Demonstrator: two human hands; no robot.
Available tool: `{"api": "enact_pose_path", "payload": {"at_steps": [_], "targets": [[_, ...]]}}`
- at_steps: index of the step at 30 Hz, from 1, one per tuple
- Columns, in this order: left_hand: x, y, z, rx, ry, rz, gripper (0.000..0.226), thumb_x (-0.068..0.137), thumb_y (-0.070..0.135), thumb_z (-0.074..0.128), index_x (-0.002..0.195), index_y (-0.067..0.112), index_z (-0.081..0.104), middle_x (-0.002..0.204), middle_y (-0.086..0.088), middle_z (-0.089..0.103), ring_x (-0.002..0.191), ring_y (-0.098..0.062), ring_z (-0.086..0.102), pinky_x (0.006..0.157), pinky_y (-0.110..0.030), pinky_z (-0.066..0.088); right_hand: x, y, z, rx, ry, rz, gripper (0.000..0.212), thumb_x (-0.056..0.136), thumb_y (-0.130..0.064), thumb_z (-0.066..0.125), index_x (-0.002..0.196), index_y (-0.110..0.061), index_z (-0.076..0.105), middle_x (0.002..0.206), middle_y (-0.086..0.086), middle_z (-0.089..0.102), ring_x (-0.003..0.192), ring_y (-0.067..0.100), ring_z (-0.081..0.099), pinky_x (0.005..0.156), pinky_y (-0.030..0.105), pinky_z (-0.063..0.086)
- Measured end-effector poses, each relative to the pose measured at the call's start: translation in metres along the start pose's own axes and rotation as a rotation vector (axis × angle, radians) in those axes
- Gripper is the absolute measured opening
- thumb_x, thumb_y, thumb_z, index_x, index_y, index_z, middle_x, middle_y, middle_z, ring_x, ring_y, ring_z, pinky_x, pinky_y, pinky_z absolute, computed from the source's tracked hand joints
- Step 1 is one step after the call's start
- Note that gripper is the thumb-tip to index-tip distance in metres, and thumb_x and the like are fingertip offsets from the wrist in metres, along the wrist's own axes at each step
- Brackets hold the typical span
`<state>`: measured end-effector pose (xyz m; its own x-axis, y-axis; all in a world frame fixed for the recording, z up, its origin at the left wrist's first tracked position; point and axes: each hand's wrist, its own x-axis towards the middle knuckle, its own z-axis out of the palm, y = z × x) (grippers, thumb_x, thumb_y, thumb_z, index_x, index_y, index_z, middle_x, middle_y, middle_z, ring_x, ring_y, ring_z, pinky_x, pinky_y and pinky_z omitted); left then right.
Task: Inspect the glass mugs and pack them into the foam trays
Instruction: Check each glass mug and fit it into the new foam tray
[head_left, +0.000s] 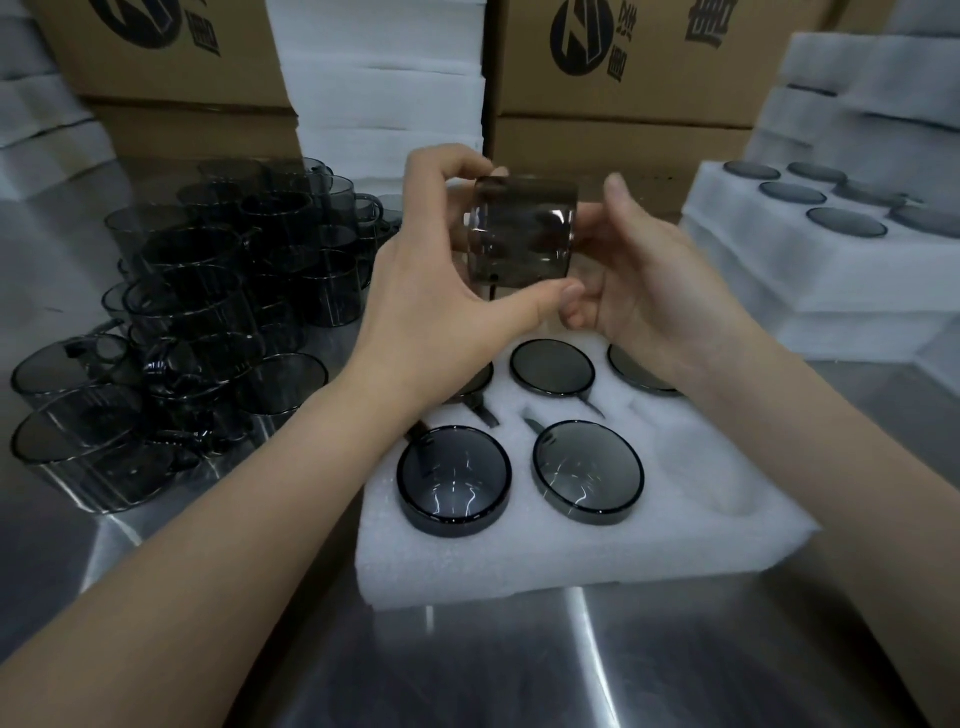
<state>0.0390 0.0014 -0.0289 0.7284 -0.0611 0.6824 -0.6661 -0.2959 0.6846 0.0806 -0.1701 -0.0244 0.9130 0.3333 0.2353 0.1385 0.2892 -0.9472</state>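
We hold both bare forearms up from the lower corners, converging at mid-frame. Our left hand (441, 280) curls fingers over and thumb under the smoked glass mug (522, 234); our right hand (660, 280) cups its other side, thumb upright

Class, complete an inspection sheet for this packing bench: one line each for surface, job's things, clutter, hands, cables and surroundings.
Surface: steel table, shiny, with glare streaks.
Job's things: glass mug held up in both hands; foam tray beneath seats five packed mugs, near-right pocket looks unfilled; loose mugs heaped on the left.
Clutter: nothing seen.
Hands: left hand grips the mug, thumb under, fingers over; right hand holds its other side.
Cables: nothing seen.
Surroundings: cardboard boxes and stacked foam behind; filled trays to the right.
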Motion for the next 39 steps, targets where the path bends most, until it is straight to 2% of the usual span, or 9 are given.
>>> {"api": "enact_pose_path", "payload": {"at_steps": [4, 9, 12, 15, 18, 24, 32, 35, 39], "targets": [[0.001, 0.005, -0.002, 0.137, -0.116, 0.039, 0.072, 0.067, 0.033, 0.085, 0.128, 0.025, 0.047, 0.12, 0.007, 0.053, 0.103, 0.0, 0.055, 0.088, -0.017, 0.046, 0.003, -0.002, -0.006, 0.022, 0.189, -0.019, 0.045, 0.103, -0.038, 0.039, 0.087, -0.017, 0.075, 0.084, 0.003, 0.069, 0.07, 0.019, 0.059, 0.066, 0.033, 0.048], [0.004, 0.024, 0.0, 0.202, -0.438, 0.051, 0.077, 0.064, 0.029, 0.088, 0.132, 0.032, 0.052, 0.118, 0.011, 0.052, 0.102, 0.01, 0.046, 0.087, -0.004, 0.033, 0.004, -0.008, -0.008, 0.177, 0.382, -0.032, 0.033, 0.104, -0.028, 0.038, 0.091, -0.013, 0.065, 0.066, 0.0, 0.062, 0.057, 0.013, 0.054, 0.058, 0.023, 0.048], [0.003, 0.041, 0.006, 0.169, -0.612, 0.098, 0.075, 0.068, 0.014, 0.084, 0.135, 0.023, 0.051, 0.129, 0.005, 0.049, 0.12, 0.0, 0.045, 0.1, -0.011, 0.035, 0.003, -0.01, -0.009, 0.23, 0.411, -0.045, 0.033, 0.105, -0.025, 0.037, 0.091, -0.011, 0.063, 0.06, 0.0, 0.06, 0.055, 0.011, 0.057, 0.056, 0.021, 0.048], [-0.002, 0.055, 0.016, 0.11, -0.756, 0.115, 0.068, 0.067, 0.002, 0.08, 0.127, 0.022, 0.055, 0.126, 0.001, 0.045, 0.117, -0.007, 0.046, 0.098, -0.019, 0.04, 0.003, -0.013, -0.013, 0.25, 0.456, -0.039, 0.032, 0.105, -0.022, 0.037, 0.089, -0.009, 0.062, 0.057, 0.0, 0.06, 0.051, 0.008, 0.059, 0.051, 0.017, 0.048], [-0.004, 0.061, 0.027, 0.112, -0.885, 0.072, 0.073, 0.067, 0.001, 0.081, 0.13, 0.029, 0.055, 0.124, 0.001, 0.045, 0.115, -0.01, 0.045, 0.097, -0.024, 0.039, 0.004, -0.012, -0.016, 0.244, 0.462, -0.016, 0.031, 0.104, -0.024, 0.038, 0.091, -0.012, 0.063, 0.062, 0.0, 0.061, 0.05, 0.012, 0.054, 0.05, 0.022, 0.044], [0.003, 0.06, 0.034, 0.076, -0.985, 0.07, 0.078, 0.07, 0.0, 0.079, 0.137, 0.028, 0.051, 0.124, 0.001, 0.053, 0.118, -0.006, 0.047, 0.103, -0.024, 0.036, 0.005, -0.008, -0.017, 0.265, 0.467, 0.012, 0.029, 0.102, -0.027, 0.04, 0.09, -0.015, 0.064, 0.06, -0.004, 0.062, 0.046, 0.01, 0.049, 0.048, 0.018, 0.04], [0.0, 0.062, 0.038, -0.062, -1.075, 0.008, 0.062, 0.07, -0.013, 0.06, 0.126, 0.014, 0.055, 0.109, 0.015, 0.05, 0.113, 0.0, 0.048, 0.101, -0.021, 0.04, 0.008, -0.005, -0.023, 0.272, 0.454, 0.014, 0.029, 0.101, -0.027, 0.042, 0.09, -0.015, 0.066, 0.061, -0.004, 0.063, 0.046, 0.01, 0.052, 0.046, 0.018, 0.043], [0.001, 0.062, 0.042, -0.076, -1.071, -0.004, 0.047, 0.078, -0.006, 0.066, 0.119, 0.012, 0.055, 0.103, 0.021, 0.048, 0.106, 0.001, 0.048, 0.096, -0.016, 0.041, 0.008, -0.004, -0.024, 0.275, 0.45, 0.015, 0.028, 0.1, -0.027, 0.043, 0.089, -0.014, 0.066, 0.061, -0.004, 0.063, 0.046, 0.01, 0.052, 0.046, 0.018, 0.043], [0.0, 0.064, 0.046, -0.025, -1.068, 0.036, 0.028, 0.091, 0.011, 0.064, 0.117, 0.011, 0.053, 0.111, 0.007, 0.053, 0.11, -0.007, 0.048, 0.101, -0.024, 0.039, 0.009, -0.004, -0.025, 0.267, 0.448, 0.027, 0.029, 0.1, -0.027, 0.042, 0.088, -0.014, 0.066, 0.061, -0.003, 0.062, 0.046, 0.01, 0.052, 0.046, 0.018, 0.042]]}}
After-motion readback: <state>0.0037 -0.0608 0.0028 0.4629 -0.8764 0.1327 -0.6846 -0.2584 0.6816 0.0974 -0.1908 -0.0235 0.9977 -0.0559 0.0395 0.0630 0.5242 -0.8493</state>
